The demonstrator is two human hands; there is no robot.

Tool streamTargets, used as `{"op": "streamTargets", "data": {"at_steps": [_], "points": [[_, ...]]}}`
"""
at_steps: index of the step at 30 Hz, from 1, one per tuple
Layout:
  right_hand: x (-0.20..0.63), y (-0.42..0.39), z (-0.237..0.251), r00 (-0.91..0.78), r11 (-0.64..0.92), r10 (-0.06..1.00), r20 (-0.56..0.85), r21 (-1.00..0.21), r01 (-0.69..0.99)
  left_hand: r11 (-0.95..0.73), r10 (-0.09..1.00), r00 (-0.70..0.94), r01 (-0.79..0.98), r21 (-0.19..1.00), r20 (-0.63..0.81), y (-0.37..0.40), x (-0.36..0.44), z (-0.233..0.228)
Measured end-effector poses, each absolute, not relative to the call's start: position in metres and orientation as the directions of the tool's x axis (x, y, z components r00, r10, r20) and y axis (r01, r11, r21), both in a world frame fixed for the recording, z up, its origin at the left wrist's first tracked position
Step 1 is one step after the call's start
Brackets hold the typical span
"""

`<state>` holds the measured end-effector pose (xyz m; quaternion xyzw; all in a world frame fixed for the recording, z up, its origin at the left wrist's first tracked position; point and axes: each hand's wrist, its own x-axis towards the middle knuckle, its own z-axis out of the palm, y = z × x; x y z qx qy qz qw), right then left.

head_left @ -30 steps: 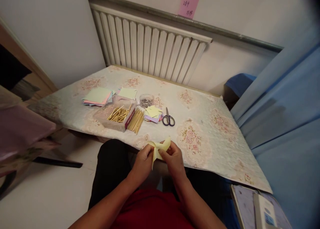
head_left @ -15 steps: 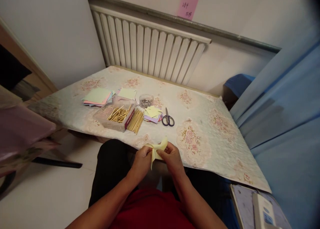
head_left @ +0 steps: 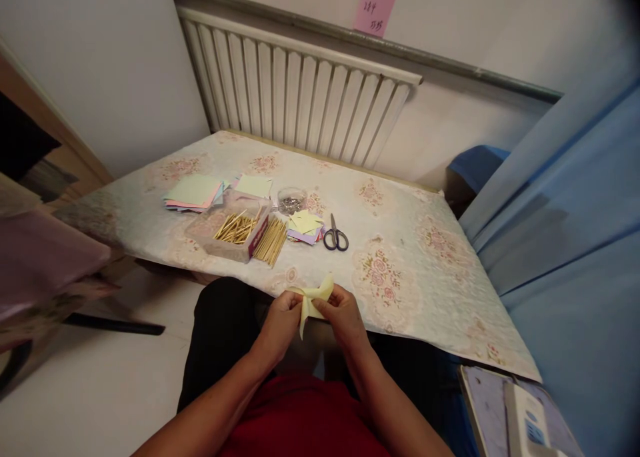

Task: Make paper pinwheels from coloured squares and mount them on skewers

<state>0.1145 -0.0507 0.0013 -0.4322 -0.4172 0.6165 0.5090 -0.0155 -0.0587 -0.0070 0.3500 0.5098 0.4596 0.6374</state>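
Note:
Between my hands is a piece of yellow paper (head_left: 316, 300), its corners bent and curled into a pinwheel-like shape. My left hand (head_left: 283, 317) pinches its left side with thumb and fingers. On the right side, my right hand (head_left: 345, 314) grips the paper, thumb pressed on its face. Both hands are at the table's near edge, above my lap. Beyond them lie dark-handled scissors (head_left: 336, 236), a small pile of cut paper pieces (head_left: 305, 226) and a row of thin wooden sticks (head_left: 271, 242).
A clear plastic box (head_left: 227, 247) holds more sticks. Behind it are stacked coloured paper sheets (head_left: 195, 192), pale square sheets (head_left: 254, 185) and a small clear bowl (head_left: 292, 200) of metal bits. The flowered tablecloth (head_left: 430, 297) reaches a radiator (head_left: 300, 97). A blue curtain (head_left: 575, 244) hangs at right.
Almost nothing differs. Both hands keep their hold on the yellow paper, which has shifted very slightly to the left.

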Motion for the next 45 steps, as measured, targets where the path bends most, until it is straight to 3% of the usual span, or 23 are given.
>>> {"op": "streamTargets", "data": {"at_steps": [27, 33, 38, 45], "points": [[0.113, -0.052, -0.011, -0.080, -0.184, 0.983, -0.167, -0.929, -0.321, 0.279, 0.960, 0.025, -0.155, 0.948, -0.279, -0.065, -0.010, -0.012], [0.121, -0.046, -0.011, -0.047, -0.216, 0.976, -0.212, -0.927, -0.307, 0.312, 0.946, 0.145, -0.173, 0.934, -0.290, -0.062, -0.008, -0.009], [0.137, -0.040, -0.013, -0.076, -0.234, 0.972, -0.221, -0.911, -0.340, 0.483, 0.834, 0.364, -0.116, 0.868, -0.415, -0.064, -0.017, -0.015], [0.145, -0.036, -0.013, -0.100, -0.280, 0.960, -0.262, -0.918, -0.281, 0.517, 0.811, 0.368, -0.090, 0.851, -0.454, -0.070, -0.027, -0.028]]}}
